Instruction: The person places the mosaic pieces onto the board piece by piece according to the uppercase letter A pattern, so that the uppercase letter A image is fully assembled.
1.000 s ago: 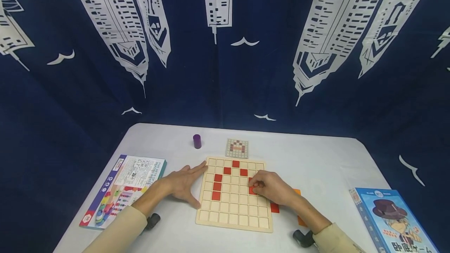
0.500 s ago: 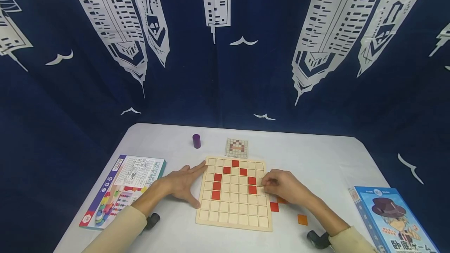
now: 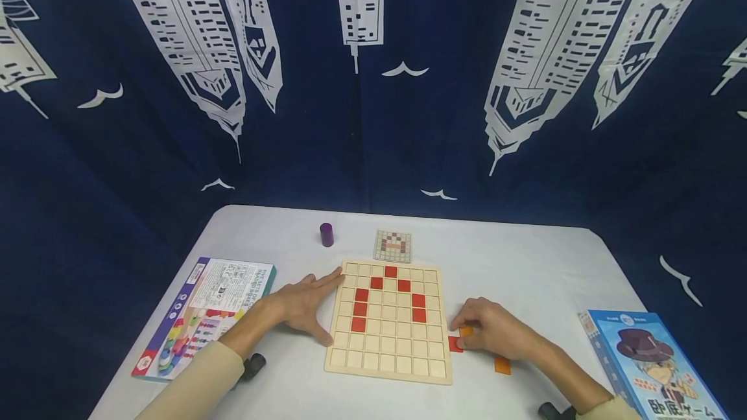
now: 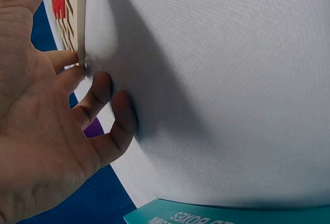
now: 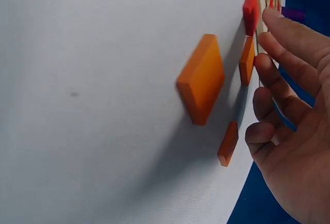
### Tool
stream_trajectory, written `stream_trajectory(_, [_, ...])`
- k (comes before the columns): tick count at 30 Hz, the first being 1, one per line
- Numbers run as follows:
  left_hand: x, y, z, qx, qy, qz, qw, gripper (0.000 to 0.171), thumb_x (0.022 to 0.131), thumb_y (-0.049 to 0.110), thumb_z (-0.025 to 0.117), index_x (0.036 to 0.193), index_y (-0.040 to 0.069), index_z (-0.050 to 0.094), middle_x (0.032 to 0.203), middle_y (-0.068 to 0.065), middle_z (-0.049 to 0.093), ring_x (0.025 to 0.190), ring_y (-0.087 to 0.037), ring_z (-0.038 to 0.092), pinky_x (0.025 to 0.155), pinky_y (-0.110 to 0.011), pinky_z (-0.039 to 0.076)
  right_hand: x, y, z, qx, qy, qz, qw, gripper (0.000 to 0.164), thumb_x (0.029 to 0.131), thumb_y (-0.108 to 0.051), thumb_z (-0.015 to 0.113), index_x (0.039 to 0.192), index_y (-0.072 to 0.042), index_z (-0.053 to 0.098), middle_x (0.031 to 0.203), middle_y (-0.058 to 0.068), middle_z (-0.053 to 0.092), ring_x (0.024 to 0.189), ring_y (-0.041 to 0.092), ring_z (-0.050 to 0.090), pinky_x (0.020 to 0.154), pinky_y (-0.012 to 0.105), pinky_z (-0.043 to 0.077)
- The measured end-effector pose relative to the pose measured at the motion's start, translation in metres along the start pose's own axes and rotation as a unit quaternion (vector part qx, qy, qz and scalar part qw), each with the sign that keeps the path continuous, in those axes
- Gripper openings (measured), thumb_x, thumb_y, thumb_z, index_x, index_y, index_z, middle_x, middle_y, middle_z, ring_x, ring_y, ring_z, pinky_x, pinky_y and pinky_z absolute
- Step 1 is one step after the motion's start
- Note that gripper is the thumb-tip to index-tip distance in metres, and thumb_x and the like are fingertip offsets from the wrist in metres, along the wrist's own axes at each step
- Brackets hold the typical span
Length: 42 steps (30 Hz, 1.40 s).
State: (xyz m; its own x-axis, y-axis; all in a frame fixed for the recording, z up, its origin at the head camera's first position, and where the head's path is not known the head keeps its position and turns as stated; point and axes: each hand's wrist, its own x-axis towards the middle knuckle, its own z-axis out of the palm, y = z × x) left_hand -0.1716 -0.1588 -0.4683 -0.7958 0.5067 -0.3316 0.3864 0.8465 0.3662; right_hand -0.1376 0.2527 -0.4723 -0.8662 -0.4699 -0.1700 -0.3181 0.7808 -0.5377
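A wooden grid board (image 3: 403,345) lies on the white table, with several red square tiles (image 3: 358,324) set in its cells in an arch shape. Spread along the board's left edge is my left hand (image 3: 305,303), its thumb and fingertips at the frame. My right hand (image 3: 493,329) is just off the board's right side, low over the table. Under its loosely bent fingers lie a loose red tile (image 3: 455,344) and an orange tile (image 3: 465,331). The right wrist view shows the thumb close by the red tile (image 5: 251,12), and two more orange tiles (image 5: 201,79) nearer the wrist.
Beyond the board lies a small pattern card (image 3: 393,246), with a purple cylinder (image 3: 327,234) to its left. A colourful box (image 3: 204,316) is under the left forearm's side, and a blue box (image 3: 656,365) stands at the right. A dark patterned cloth (image 3: 362,135) hangs behind.
My right hand has left the red tile in the board's right column and moved right and toward me, down to the loose tiles. The left hand has stayed put.
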Motion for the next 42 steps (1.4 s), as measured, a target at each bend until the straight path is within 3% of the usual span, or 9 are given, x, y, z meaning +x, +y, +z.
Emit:
stream_trajectory(4, [0.000, 0.000, 0.001, 0.000, 0.001, -0.001, 1.0000, 0.130, 0.058, 0.066, 0.088, 0.162, 0.025, 0.022, 0.170, 0.010, 0.007, 0.147, -0.052, 0.022, 0.107, -0.072, 0.033, -0.002, -0.003, 0.004, -0.020, -0.006, 0.000, 1.000, 0.024, 0.074, -0.036, 0.089, 0.094, -0.039, 0.076, 0.098, -0.021, 0.062, 0.098, 0.011, 0.049, 0.088, 0.035, 0.050])
stream_trajectory(16, [0.000, 0.000, 0.003, 0.004, 0.006, 0.001, 1.0000, 0.131, 0.057, 0.065, 0.089, 0.162, 0.024, 0.022, 0.170, 0.009, 0.009, 0.147, -0.050, 0.025, 0.103, -0.070, 0.039, -0.003, -0.007, 0.012, -0.063, 0.011, -0.013, 0.998, 0.025, 0.072, -0.031, 0.090, 0.088, -0.037, 0.073, 0.094, -0.024, 0.057, 0.094, 0.006, 0.046, 0.083, 0.028, 0.050])
stream_trajectory(27, [0.000, -0.001, 0.002, 0.001, 0.006, 0.003, 1.0000, 0.132, 0.057, 0.066, 0.088, 0.162, 0.024, 0.021, 0.170, 0.009, 0.008, 0.146, -0.052, 0.024, 0.104, -0.072, 0.036, -0.003, -0.008, 0.010, -0.027, 0.008, -0.036, 0.999, 0.027, 0.077, -0.019, 0.087, 0.087, -0.032, 0.065, 0.084, -0.019, 0.057, 0.085, 0.008, 0.048, 0.073, 0.023, 0.046])
stream_trajectory(35, [-0.001, 0.000, 0.001, -0.003, 0.006, 0.003, 1.0000, 0.132, 0.058, 0.065, 0.089, 0.162, 0.024, 0.021, 0.170, 0.009, 0.009, 0.146, -0.052, 0.023, 0.105, -0.072, 0.036, -0.002, -0.007, 0.004, 0.054, -0.014, -0.025, 0.998, 0.017, 0.083, -0.019, 0.082, 0.087, -0.026, 0.068, 0.075, -0.014, 0.060, 0.071, 0.007, 0.053, 0.062, 0.022, 0.046])
stream_trajectory(42, [0.000, 0.000, 0.000, -0.003, 0.004, 0.003, 1.0000, 0.131, 0.058, 0.064, 0.089, 0.162, 0.024, 0.021, 0.170, 0.009, 0.009, 0.147, -0.051, 0.023, 0.105, -0.071, 0.036, 0.004, -0.014, 0.003, 0.118, -0.017, -0.027, 0.993, 0.010, 0.086, -0.020, 0.079, 0.089, -0.024, 0.070, 0.079, -0.012, 0.066, 0.074, 0.008, 0.059, 0.067, 0.023, 0.052])
